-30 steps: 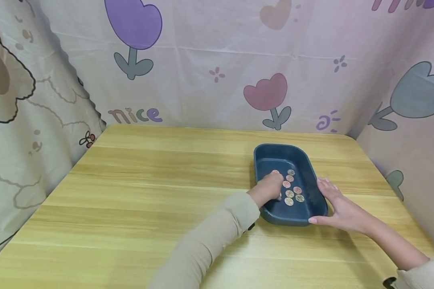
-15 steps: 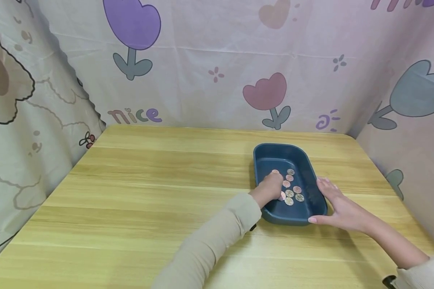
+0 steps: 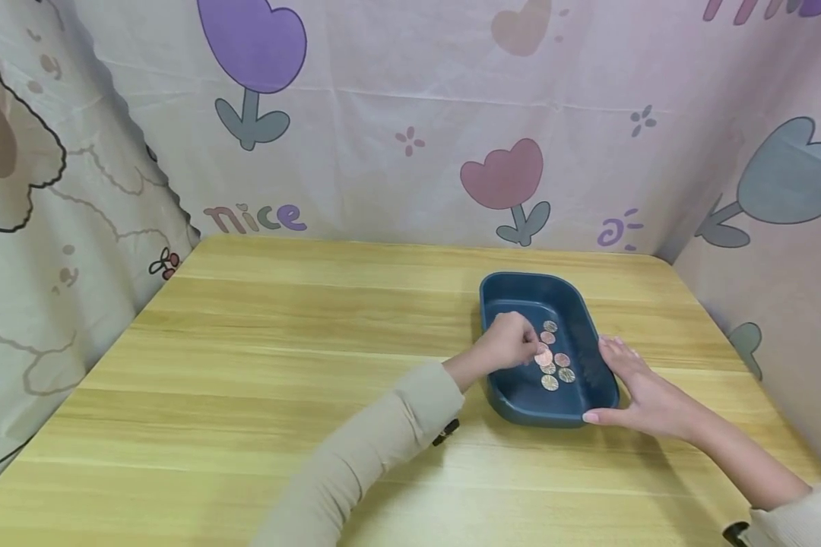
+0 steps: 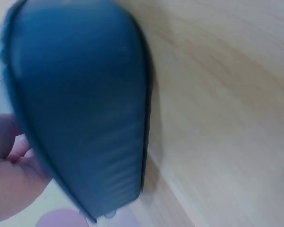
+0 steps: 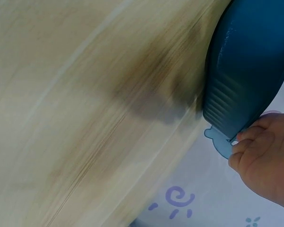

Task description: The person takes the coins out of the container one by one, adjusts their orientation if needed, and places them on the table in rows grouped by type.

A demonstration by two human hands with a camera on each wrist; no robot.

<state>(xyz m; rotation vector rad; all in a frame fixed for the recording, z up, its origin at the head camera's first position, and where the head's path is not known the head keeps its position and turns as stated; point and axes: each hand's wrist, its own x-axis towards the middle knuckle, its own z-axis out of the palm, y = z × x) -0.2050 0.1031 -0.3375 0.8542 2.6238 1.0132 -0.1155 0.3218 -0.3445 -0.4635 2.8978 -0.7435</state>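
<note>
A deep dark blue tray (image 3: 520,403) with rounded corners sits at the table's right side. Several copper-coloured and gold-coloured coins (image 3: 566,375) lie on its floor. Over the tray's left wall reaches my left hand (image 3: 509,340), its fingertips pinching a copper-coloured coin (image 3: 543,355) just above the others. In the left wrist view the tray's outer wall (image 4: 85,104) hides most of that hand. My right hand (image 3: 646,399) grips the tray's near right corner, thumb at the near end and fingers along the right rim; the right wrist view shows those bent fingers (image 5: 248,135) at the rim.
The wood-grain table (image 3: 280,342) stretches to the left of the tray. A printed curtain (image 3: 383,114) hangs behind it and along both sides. Below the left cuff a small black object (image 3: 446,433) shows.
My left hand, earlier low in the tray, has risen and turned, and a pinched coin now shows at its fingertips. The right hand and the tray have stayed put.
</note>
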